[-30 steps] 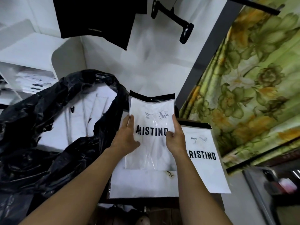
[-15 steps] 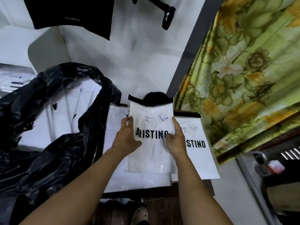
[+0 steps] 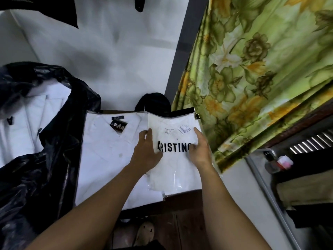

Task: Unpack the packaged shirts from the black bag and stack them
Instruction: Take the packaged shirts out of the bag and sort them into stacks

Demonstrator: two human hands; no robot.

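Presently, both hands are clamped on one packaged shirt, a clear-wrapped white garment printed ARISTINO in black. The left hand holds its left edge with the thumb laid over the first letter of the print. The right hand holds its right edge, thumb on the last letter and fingers running up along the side. The hands are apart, the width of the pack between them.

The packaged shirt sits at the right end of the bench, black top strip away from the person, barcode label near the upper right corner. Whether it rests fully flat cannot be told. Its left edge overlaps a larger white pack with a dark tag at the collar, which lies flat on the bench beside it.

The black bag stands open at the left, touching the larger pack, with more white packs inside. A green floral curtain hangs just to the right of the held pack.
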